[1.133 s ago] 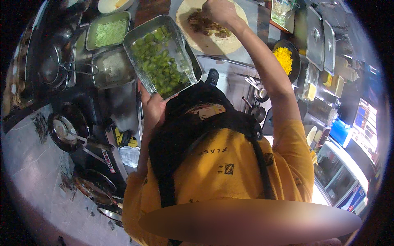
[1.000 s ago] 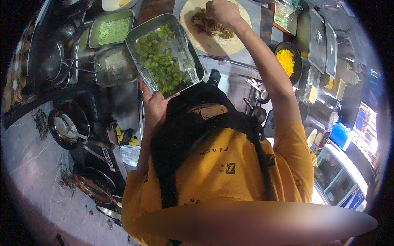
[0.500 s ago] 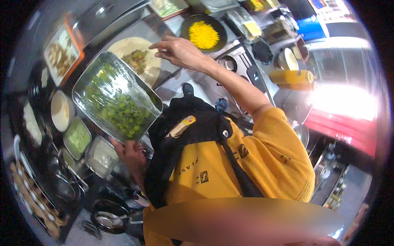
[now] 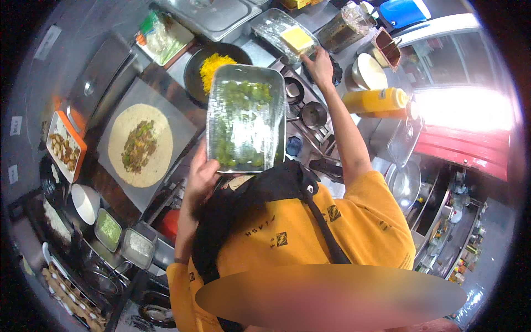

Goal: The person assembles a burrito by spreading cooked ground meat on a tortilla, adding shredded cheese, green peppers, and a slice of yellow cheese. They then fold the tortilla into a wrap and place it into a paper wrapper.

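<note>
My left hand (image 4: pixel 203 174) grips the near left corner of a rectangular metal pan (image 4: pixel 209 110), holding it up in front of my apron. Chopped green pepper (image 4: pixel 246 95) lies inside under shiny plastic film. My right arm stretches forward; my right hand (image 4: pixel 319 69) is at the corner of a plastic-covered tray (image 4: pixel 271 27) with a yellow block (image 4: pixel 297 39) on it. Its fingers are apart, with nothing visible in them, and a dark crumpled thing (image 4: pixel 336 72) lies just beside. To the left, a round flatbread (image 4: pixel 119 135) topped with a meat-and-pepper mix (image 4: pixel 139 146) rests on pale paper (image 4: pixel 187 128).
A black pan (image 4: pixel 193 63) of yellow shreds (image 4: pixel 214 69) stands behind the metal pan. Small pots (image 4: pixel 313 115) sit on the stove, near a yellow squeeze bottle (image 4: pixel 379 102) and a white bowl (image 4: pixel 369 72). An orange-rimmed tray (image 4: pixel 80 148) and food tubs (image 4: pixel 109 229) line the left.
The metal pan has moved right with my left hand, away from the flatbread. My right hand has swung from above the flatbread to the covered tray at the back right. The view has shifted.
</note>
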The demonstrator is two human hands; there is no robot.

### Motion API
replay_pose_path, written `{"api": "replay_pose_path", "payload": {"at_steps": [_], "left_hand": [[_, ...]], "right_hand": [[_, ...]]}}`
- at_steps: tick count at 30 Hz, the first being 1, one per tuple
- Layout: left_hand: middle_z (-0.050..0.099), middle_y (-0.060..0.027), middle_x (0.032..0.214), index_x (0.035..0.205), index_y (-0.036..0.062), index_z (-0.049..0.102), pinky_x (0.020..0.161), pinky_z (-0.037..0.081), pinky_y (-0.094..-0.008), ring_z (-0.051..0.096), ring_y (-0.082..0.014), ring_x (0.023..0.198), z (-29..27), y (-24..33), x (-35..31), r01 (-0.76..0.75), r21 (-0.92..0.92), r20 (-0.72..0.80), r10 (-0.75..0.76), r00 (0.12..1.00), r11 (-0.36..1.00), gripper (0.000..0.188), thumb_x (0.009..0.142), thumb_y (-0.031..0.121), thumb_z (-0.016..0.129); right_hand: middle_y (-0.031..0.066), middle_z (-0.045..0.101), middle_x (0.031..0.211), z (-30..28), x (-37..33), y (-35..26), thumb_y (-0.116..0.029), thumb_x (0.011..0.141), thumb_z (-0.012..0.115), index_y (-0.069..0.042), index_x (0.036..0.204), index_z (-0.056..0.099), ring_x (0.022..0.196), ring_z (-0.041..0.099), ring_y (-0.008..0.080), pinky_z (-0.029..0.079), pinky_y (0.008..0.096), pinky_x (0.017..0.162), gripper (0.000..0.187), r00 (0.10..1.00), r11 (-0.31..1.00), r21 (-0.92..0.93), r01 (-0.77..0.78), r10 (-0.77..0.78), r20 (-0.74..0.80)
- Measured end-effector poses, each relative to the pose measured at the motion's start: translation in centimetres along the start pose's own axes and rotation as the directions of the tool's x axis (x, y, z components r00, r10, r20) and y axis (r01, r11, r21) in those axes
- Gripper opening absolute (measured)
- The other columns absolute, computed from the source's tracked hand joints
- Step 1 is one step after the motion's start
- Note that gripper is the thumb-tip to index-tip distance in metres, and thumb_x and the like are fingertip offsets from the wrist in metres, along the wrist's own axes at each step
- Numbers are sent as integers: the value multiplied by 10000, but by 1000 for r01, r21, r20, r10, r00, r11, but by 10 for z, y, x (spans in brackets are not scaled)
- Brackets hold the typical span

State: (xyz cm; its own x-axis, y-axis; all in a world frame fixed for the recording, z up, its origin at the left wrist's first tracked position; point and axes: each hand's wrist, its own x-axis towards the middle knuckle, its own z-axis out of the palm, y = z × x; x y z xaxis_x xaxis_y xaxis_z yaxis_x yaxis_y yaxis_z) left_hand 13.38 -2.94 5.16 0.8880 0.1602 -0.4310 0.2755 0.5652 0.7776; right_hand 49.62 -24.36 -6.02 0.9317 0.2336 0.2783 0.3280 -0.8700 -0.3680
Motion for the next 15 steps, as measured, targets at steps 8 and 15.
{"api": "replay_pose_path", "payload": {"at_steps": [8, 15], "left_hand": [[447, -139, 1355, 1458, -19, 225, 1044, 338, -293, 456, -196, 1233, 78, -16, 81, 8, 141, -45, -1, 999, 990, 666, 808, -61, 365], [463, -147, 1347, 1444, -46, 248, 1064, 290, -282, 434, -205, 1252, 83, -43, 110, -81, 308, -45, 99, 994, 948, 649, 809, -53, 386]], "right_hand": [[257, 611, 989, 14, 52, 33, -233, 851, 588, 124, 1163, 489, 913, 618, 410, 499, 485, 868, 485, 859, 936, 98, -337, 263, 438], [117, 556, 834, 36, 54, 42, 12, 806, 537, 150, 1016, 500, 726, 637, 255, 609, 362, 646, 254, 601, 161, 580, -799, 178, 779]]}}
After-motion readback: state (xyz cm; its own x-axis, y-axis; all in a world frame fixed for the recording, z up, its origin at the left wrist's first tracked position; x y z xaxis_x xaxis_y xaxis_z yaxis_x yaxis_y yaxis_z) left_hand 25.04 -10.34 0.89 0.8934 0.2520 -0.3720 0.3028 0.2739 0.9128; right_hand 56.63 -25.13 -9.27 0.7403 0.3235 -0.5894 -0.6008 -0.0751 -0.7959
